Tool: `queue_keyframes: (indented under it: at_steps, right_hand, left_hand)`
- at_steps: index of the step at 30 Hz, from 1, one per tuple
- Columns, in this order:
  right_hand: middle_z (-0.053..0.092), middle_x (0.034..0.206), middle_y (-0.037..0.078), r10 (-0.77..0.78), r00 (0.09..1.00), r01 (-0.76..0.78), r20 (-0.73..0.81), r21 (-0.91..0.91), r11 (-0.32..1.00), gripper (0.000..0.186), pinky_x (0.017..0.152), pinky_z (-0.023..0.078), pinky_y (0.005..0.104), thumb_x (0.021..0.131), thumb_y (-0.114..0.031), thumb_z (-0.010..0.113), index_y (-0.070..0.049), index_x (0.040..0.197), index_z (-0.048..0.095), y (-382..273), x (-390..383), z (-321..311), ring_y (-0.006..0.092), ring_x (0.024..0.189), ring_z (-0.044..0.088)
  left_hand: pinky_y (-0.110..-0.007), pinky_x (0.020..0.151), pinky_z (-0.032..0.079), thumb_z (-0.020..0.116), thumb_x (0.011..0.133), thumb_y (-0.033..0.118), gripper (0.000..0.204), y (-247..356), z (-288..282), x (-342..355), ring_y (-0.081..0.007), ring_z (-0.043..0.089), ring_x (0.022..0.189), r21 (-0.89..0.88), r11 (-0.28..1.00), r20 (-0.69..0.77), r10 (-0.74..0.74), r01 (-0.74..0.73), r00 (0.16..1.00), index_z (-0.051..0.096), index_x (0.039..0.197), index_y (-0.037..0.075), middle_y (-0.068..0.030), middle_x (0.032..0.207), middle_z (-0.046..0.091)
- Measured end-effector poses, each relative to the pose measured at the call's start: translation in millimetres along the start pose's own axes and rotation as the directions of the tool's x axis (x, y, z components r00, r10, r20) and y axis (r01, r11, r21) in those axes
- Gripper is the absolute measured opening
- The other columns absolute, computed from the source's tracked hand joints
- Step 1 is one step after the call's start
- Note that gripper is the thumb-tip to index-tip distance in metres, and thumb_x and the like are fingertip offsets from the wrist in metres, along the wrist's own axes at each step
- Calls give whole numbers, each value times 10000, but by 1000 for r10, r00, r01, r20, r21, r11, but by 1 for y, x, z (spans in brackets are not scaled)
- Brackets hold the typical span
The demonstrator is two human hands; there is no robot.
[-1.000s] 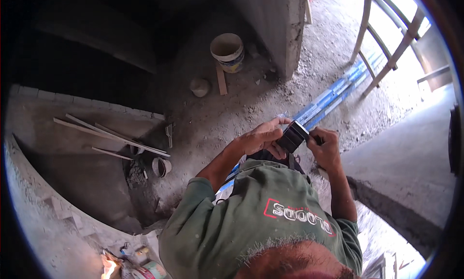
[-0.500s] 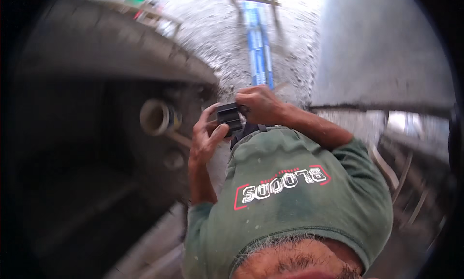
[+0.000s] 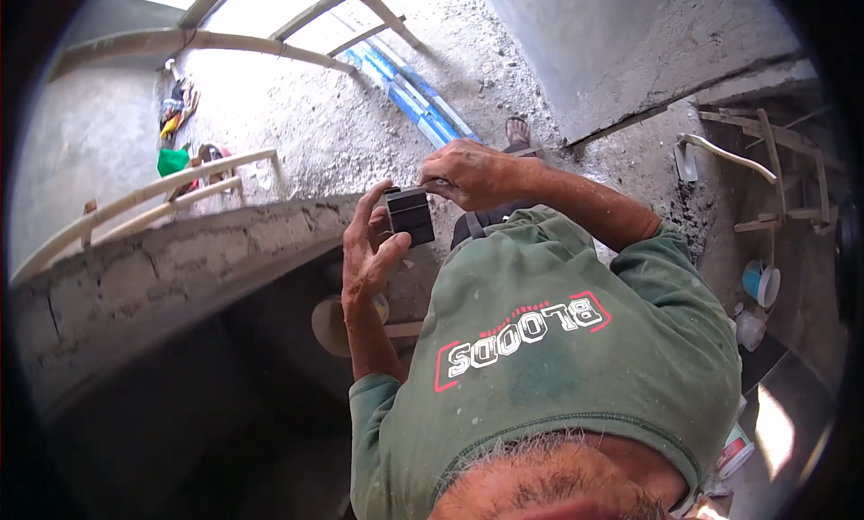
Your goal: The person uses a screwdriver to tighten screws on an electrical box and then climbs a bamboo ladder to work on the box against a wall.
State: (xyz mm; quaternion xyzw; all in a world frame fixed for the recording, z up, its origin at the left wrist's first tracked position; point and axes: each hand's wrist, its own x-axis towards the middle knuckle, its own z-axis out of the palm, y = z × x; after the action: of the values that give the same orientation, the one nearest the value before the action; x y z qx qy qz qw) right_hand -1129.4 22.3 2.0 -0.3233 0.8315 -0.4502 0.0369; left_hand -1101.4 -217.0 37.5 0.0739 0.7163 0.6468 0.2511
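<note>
My left hand (image 3: 369, 254) grips a black box-shaped object (image 3: 409, 216) in front of my green shirt (image 3: 531, 331), its thumb and fingers round the sides. My right hand (image 3: 463, 173) is closed, curled at the box's upper right corner. It pinches something small there that I cannot make out. Beyond my hands, long blue lengths (image 3: 405, 88) of material lie side by side on the gritty floor.
A rough concrete wall edge (image 3: 162, 268) runs left, beside bent rails (image 3: 135, 196). Bamboo poles (image 3: 252, 43) stand beyond. A concrete slab (image 3: 621, 43) is at upper right, above a wooden frame (image 3: 778, 169) and a cup-like container (image 3: 760, 281). My foot (image 3: 517, 133) shows ahead.
The view has swung round, bringing the rails and bamboo to the upper left. The black box remains in my left hand; my right hand stays at its corner, now more to the upper right.
</note>
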Motion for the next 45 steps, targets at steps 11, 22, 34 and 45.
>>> queue_keyframes:
  at_steps: [11,22,34,45]
  right_hand:
    - [662,806,188,55,993,-42,-108,122,992,88,705,494,443,812,-60,684,5,869,666,148,78,-126,360,784,663]
    - [673,772,158,128,969,-132,-211,-6,991,78,681,515,410,769,-36,709,-3,816,656,247,158,-273,329,723,673]
    - [682,818,190,194,980,-195,-35,-9,981,104,748,509,439,851,-101,659,-2,860,692,361,267,-377,363,800,668]
    - [670,815,152,-54,978,69,200,-70,995,105,711,507,413,780,-6,674,-6,885,661,471,457,-458,327,756,652]
  left_hand:
    - [-383,915,518,774,682,446,948,35,16,206,-265,644,1055,38,997,-85,-61,64,994,411,1454,32,-200,1180,634]
    - [-386,895,528,772,728,287,856,106,30,392,-263,663,997,33,998,-19,57,-56,998,391,1454,42,-191,1087,654]
    - [-397,886,543,751,722,290,824,115,-4,578,-265,673,989,28,990,-7,139,-138,990,413,1439,65,-202,1099,659]
    - [-384,927,530,722,783,148,830,126,-51,731,-259,640,1072,-149,957,-318,191,-247,929,283,1479,41,-203,1163,619]
